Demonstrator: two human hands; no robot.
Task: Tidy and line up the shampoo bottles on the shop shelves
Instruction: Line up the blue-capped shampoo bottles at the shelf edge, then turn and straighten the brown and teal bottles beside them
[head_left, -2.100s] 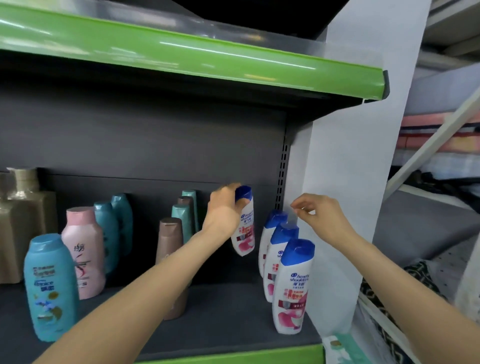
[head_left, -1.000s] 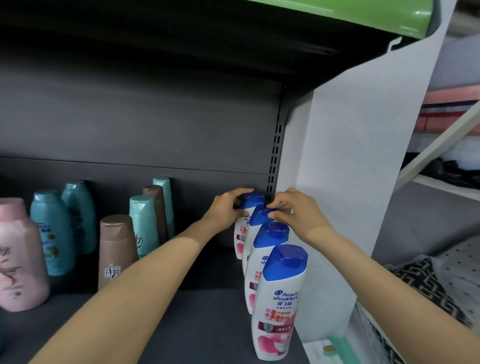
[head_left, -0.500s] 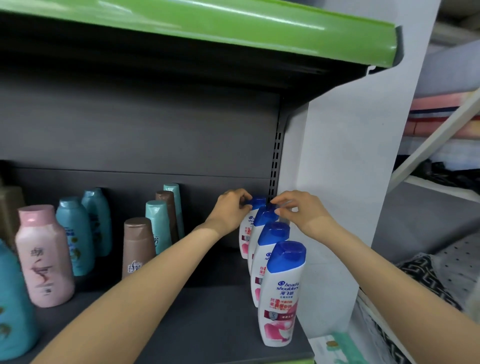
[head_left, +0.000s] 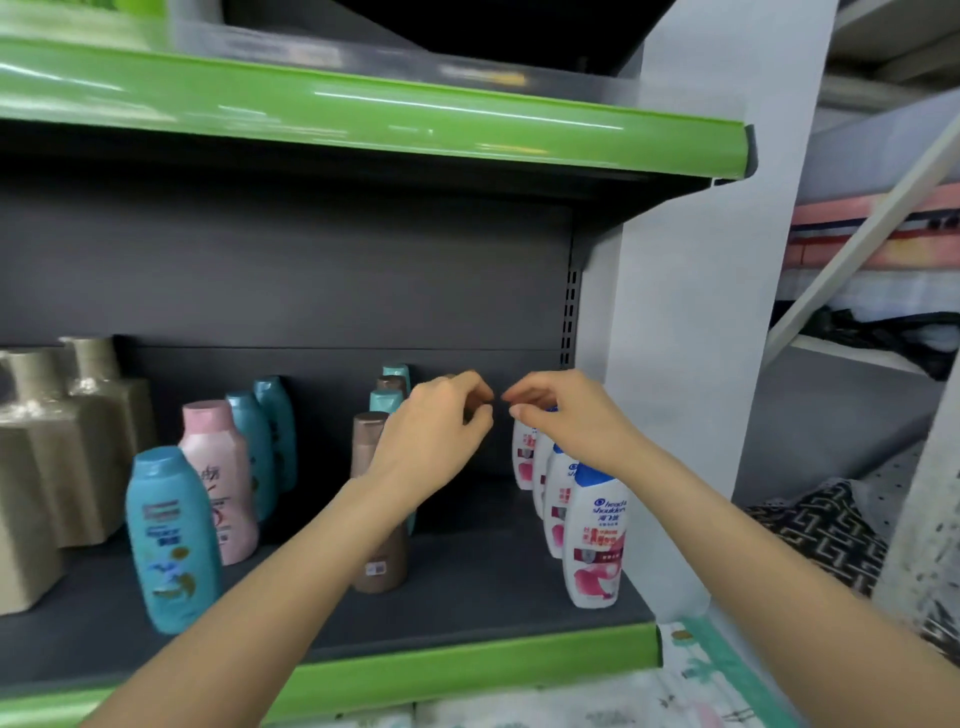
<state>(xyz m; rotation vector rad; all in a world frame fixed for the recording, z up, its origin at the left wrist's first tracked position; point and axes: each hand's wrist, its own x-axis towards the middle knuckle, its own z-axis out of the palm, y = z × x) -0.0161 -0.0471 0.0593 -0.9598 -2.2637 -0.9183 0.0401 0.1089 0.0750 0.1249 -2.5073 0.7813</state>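
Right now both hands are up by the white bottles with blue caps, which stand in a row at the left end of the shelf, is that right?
Not quite. In the head view the white bottles with blue caps stand in a row at the right end of the shelf, against the white side panel. The left hand and right hand are indeed up by them.

Glossy plastic shampoo bottles (head_left: 595, 540) on a matt shelf (head_left: 467, 587) (shiny green edging).

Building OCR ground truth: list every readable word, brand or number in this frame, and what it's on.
"head & shoulders": front white bottle, blue cap, right end of the shelf.
Chinese lines under that logo: too small to read.
Teal bottle label: blurred.
Pink bottle characters: blurred.
Sticker on brown bottle: unreadable.
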